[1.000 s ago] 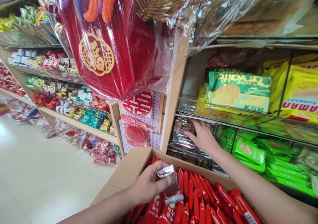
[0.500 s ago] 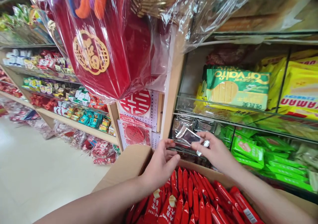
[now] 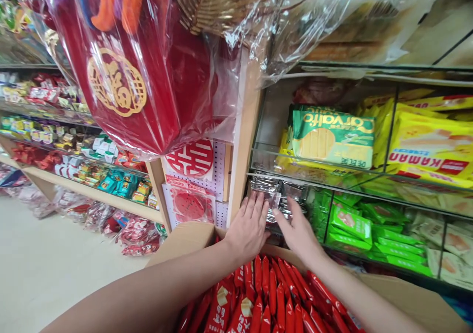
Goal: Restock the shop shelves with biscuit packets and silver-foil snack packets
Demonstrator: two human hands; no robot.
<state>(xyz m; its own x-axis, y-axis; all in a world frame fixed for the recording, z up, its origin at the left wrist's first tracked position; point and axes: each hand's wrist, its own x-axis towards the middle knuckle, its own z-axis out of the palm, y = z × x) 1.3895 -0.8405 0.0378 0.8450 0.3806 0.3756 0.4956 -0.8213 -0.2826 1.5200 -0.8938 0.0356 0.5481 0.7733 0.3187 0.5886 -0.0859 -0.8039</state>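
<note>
Silver foil packets (image 3: 266,185) lie in a low shelf compartment straight ahead. My left hand (image 3: 248,227) is laid with its fingers stretched out over the front of these packets, touching them. To its right, my right hand (image 3: 298,229) has its thumb and fingers apart at the packets' right side, and I see nothing held in it. Its fingertips are partly lost against the shiny foil. Below both forearms, an open cardboard box (image 3: 195,235) holds many red snack packets (image 3: 271,281) standing on edge.
Green packets (image 3: 349,222) fill the compartment to the right. Yellow packs (image 3: 432,146) and a green Carvalfo pack (image 3: 332,138) sit above. A plastic-wrapped red bag (image 3: 148,77) hangs close at upper left. A wooden post (image 3: 242,141) borders the compartment.
The silver packet from my right hand now lies among the others in the compartment. My left hand has moved forward onto the packets, and the view has shifted a little to the right.
</note>
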